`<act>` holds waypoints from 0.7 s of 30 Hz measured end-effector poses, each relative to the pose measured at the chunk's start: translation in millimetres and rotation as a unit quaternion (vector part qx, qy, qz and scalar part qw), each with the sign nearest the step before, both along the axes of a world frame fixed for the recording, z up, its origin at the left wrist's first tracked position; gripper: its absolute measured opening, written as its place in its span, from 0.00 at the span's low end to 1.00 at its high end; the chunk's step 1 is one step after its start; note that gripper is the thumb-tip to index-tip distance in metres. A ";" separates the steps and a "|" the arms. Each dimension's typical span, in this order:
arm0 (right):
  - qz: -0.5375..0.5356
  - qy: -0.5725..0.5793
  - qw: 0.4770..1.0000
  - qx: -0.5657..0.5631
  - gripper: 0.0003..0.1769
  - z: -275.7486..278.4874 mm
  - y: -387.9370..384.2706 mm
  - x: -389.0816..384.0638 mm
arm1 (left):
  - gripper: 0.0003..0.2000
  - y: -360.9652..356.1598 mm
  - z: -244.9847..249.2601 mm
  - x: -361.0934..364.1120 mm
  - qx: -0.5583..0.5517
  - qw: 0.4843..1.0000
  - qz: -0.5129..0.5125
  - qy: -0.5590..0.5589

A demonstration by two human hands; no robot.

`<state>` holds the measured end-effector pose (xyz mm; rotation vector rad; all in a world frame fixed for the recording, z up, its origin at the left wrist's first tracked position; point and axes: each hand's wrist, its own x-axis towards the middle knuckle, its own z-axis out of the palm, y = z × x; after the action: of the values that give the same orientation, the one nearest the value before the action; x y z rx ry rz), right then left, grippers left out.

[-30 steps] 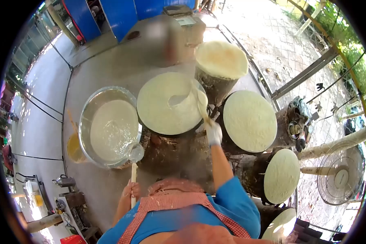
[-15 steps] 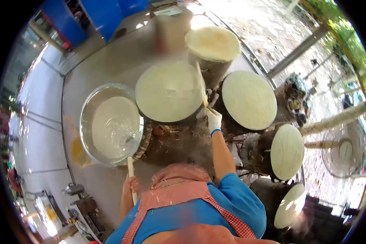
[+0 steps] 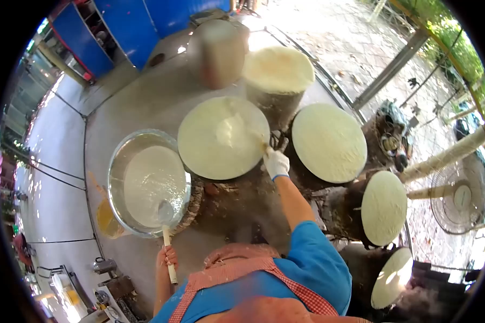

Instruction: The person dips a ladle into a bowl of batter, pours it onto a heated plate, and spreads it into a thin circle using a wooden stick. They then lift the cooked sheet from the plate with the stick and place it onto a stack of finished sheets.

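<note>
My left hand (image 3: 168,256) is bare and wrapped round the pale handle of a ladle (image 3: 166,213), whose bowl lies at the near edge of white batter (image 3: 153,185) in a large metal basin (image 3: 116,207). In a white glove, my right hand (image 3: 276,162) is closed on a thin stick (image 3: 266,147) at the right edge of a round griddle (image 3: 215,140). Pale batter covers that griddle, with a lighter patch near its middle.
More round pale-topped griddles stand at the back (image 3: 278,70), to the right (image 3: 329,142), farther right (image 3: 383,208) and at the lower right (image 3: 392,278). A fan (image 3: 461,196) is at the far right. A yellow container (image 3: 109,218) sits left of the basin.
The stick, which stood upright beside the griddle, now points over its right edge, and my right hand has shifted slightly left. The ladle's bowl shows more clearly in the batter.
</note>
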<state>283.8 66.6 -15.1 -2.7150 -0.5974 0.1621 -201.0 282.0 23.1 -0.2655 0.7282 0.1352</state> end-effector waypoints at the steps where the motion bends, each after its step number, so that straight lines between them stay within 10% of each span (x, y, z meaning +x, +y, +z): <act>1: 0.050 -0.022 0.998 -0.041 0.17 -5.2 5.4 -5.7 | 0.12 5.6 -2.7 1.5 0.009 1.000 -0.008 -0.002; 5: 0.149 -0.013 0.988 -0.041 0.16 6.2 -28.5 -10.7 | 0.16 11.2 22.4 59.9 0.122 0.990 -0.026 0.070; 9: -0.001 -0.063 0.997 -0.036 0.17 -8.1 -36.9 -34.2 | 0.13 28.4 23.5 127.6 0.390 0.905 -0.138 0.098; 21: -0.005 -0.034 0.999 0.007 0.16 -12.6 -27.2 -155.0 | 0.09 -5.4 -64.6 308.4 0.459 0.878 -0.127 0.044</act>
<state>128.8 39.4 -27.7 -2.7193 -0.6030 0.0623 107.3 276.5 -41.4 0.7507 0.7103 0.2292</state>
